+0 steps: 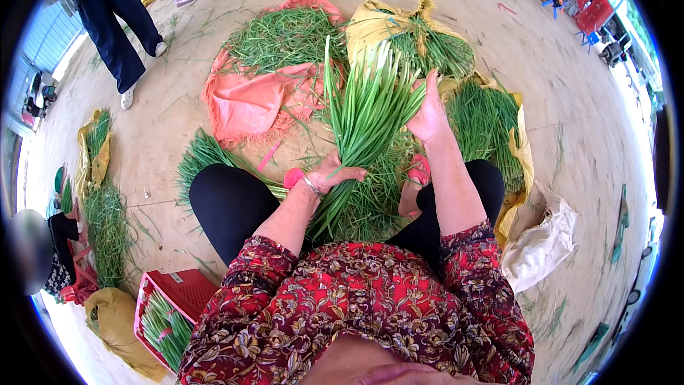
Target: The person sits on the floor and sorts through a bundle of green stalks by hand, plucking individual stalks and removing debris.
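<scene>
My left hand [332, 172] is closed around a thick bunch of long green leaves that look like garlic chives [363, 112]. The pale stem ends fan out away from me, and the leaf tips hang down between my knees. My right hand [430, 112] is spread with its palm at the right side of the pale ends; some of its fingers are hidden. Loose green leaves [374, 203] lie in a heap on the ground below the bunch. Beside my left knee rests another pile of chives [206, 163].
Ahead lie a pink woven sack [246, 99] under leaf scraps and a yellow sack [368, 24] with chives. More chives [483, 128] are at right, near a white sack [539, 246]. A red plastic crate [184, 291] holds tied bunches at left. Other people [112, 27] are nearby.
</scene>
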`<state>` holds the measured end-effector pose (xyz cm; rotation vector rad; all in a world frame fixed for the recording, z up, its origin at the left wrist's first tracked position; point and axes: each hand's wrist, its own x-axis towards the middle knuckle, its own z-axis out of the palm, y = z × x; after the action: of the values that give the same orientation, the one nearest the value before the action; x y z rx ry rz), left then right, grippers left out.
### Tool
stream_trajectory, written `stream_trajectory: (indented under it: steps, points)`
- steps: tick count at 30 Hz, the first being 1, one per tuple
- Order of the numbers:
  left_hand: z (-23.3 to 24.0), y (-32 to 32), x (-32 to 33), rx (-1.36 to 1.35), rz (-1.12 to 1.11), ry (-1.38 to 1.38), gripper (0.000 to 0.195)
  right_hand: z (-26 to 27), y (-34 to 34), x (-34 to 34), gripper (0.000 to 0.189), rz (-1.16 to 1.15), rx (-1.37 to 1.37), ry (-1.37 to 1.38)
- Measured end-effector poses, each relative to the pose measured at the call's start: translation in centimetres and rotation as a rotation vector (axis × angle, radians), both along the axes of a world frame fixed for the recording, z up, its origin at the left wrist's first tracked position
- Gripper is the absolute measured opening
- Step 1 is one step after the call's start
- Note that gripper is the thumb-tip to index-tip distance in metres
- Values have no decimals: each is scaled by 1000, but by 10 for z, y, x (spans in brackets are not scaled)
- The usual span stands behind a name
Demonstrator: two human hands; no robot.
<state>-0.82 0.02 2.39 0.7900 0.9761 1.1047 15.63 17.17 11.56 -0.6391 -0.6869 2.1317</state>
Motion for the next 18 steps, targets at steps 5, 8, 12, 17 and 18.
stream_trajectory:
  steps: [5, 8, 12, 17, 18]
  points:
    - [-13, 2, 11, 27, -140, 192, 45, -29, 2, 1, 108, -5, 102, -372]
    - [2, 0, 11, -44, -208, 241, 51, -29, -2, 4, 80, -32, 61, -362]
    - [-13, 0, 14, 208, -129, 218, 61, -21, -5, 7, 44, -57, -3, -312]
    - [-8, -5, 12, -54, -20, 5, 82, -24, 1, 12, 33, -46, 24, -264]
    - [5, -7, 15, -82, 9, -33, 86, -19, -1, 11, 37, -41, 33, -259]
